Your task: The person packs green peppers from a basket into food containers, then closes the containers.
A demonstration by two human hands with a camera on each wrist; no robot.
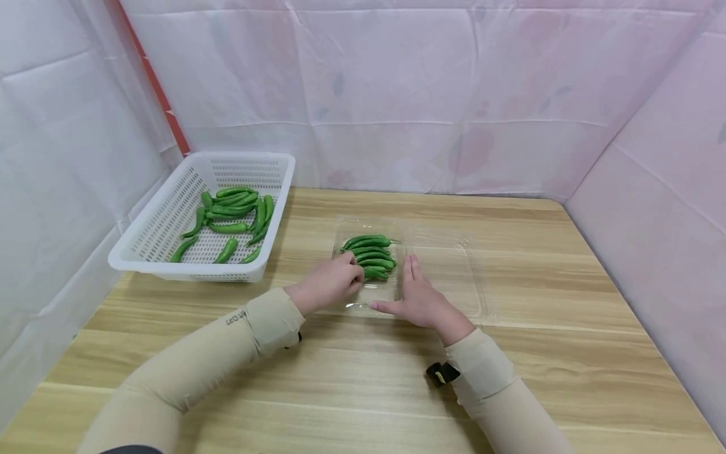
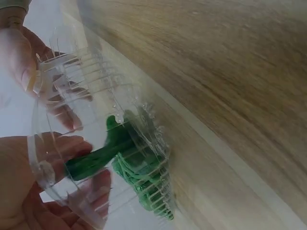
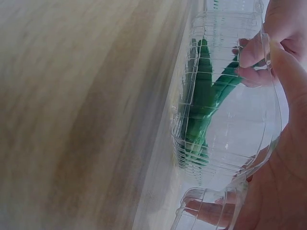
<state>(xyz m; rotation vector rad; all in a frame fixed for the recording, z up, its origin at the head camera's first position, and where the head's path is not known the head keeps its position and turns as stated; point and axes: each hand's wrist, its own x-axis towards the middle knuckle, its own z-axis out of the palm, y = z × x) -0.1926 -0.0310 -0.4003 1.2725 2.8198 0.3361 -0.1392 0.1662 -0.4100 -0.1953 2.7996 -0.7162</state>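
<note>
A clear plastic clamshell box (image 1: 370,295) lies opened out on the table, its see-through lid (image 1: 454,277) folded flat to the right. Several green chili peppers (image 1: 371,243) lie side by side in its base. My left hand (image 1: 331,282) reaches over the near left rim and pinches one green chili pepper (image 2: 88,165) by its end; that pepper slants down onto the others. My right hand (image 1: 424,301) rests with fingers spread at the box's right side, along the fold, thumb at the near rim (image 3: 276,129).
A white perforated basket (image 1: 272,236) with several more green chili peppers (image 1: 229,211) stands at the back left. Cloth-covered walls (image 1: 386,94) border the wooden table (image 1: 544,265) at the back and both sides.
</note>
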